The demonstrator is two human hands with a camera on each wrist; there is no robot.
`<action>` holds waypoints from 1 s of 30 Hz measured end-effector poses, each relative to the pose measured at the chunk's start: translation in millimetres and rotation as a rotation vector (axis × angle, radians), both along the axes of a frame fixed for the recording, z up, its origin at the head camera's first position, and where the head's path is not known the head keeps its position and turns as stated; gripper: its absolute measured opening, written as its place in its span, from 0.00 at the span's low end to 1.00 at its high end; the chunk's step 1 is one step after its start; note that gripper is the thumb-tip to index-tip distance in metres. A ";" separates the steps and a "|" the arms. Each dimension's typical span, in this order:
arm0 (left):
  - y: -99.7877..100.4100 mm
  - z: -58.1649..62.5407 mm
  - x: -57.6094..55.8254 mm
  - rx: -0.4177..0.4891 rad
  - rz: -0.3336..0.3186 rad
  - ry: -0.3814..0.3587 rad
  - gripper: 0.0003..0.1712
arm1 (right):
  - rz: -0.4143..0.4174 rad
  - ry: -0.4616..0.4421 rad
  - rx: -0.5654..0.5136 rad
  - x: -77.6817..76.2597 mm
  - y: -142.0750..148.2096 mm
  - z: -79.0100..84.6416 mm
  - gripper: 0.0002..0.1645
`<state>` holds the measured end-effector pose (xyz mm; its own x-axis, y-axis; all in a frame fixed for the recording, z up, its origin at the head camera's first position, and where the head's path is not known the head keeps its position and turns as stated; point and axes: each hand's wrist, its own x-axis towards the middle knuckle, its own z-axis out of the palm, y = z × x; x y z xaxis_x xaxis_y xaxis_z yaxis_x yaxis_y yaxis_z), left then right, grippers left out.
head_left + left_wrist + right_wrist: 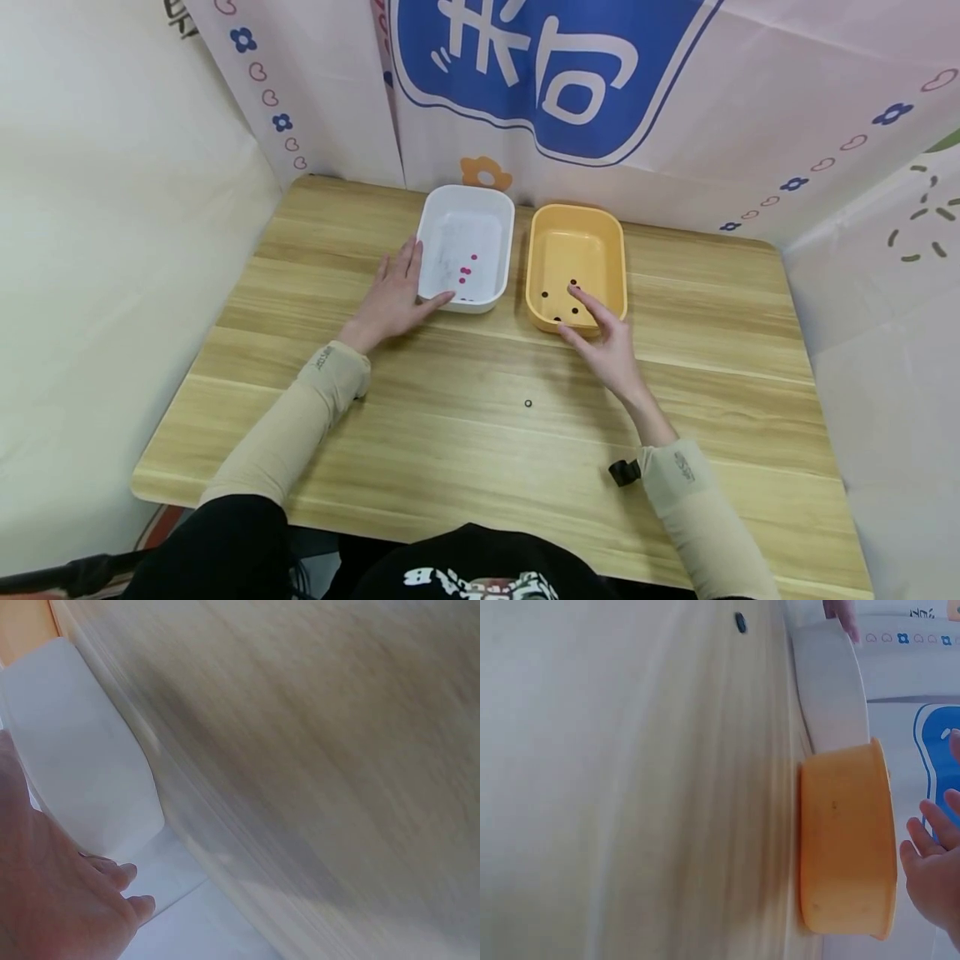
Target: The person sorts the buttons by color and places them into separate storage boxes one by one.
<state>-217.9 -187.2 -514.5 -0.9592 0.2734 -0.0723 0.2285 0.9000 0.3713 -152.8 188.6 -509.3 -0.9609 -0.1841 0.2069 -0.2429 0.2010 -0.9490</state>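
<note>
A white tub (459, 218) stands at the back of the table with several small red pieces (465, 271) on its bottom. My left hand (395, 297) lies along its left side, fingers extended at the wall and thumb by the front rim. To the right is a yellow tub (573, 237) holding several small dark pieces (575, 311). Over its front right corner hovers my right hand (611, 350), thumb and index finger spread apart with nothing seen between them. A small dark ring (528, 403) lies on the table in front of the tubs.
The wooden table (450, 467) reaches back to a printed cloth (337, 100) behind the tubs. White sheets hang at both sides. A black wrist camera (624, 473) sticks out from the right sleeve.
</note>
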 end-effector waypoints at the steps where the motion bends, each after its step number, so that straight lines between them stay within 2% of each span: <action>1: 0.2 0.2 0.0 -0.002 0.000 0.003 0.67 | -0.002 -0.001 -0.002 2.6 -0.1 -0.5 0.39; 13: 0.5 1.0 -1.5 -0.010 -0.001 -0.001 0.67 | -0.039 0.061 -0.051 23.9 -7.0 -6.0 0.37; 17: 0.6 1.8 -1.4 -0.012 -0.001 -0.011 0.68 | -0.048 0.103 -0.010 31.8 -11.5 -8.0 0.35; 21: 0.5 1.9 -1.7 -0.015 -0.001 -0.013 0.68 | -0.021 0.128 0.062 37.3 -13.1 -12.6 0.32; 25: 0.5 1.0 -2.2 -0.013 -0.003 -0.009 0.68 | 0.049 0.076 0.132 41.6 -12.0 -17.6 0.28; 30: 0.4 0.2 -2.4 -0.015 -0.002 -0.005 0.68 | 0.195 -0.126 0.228 42.5 -9.9 -21.5 0.23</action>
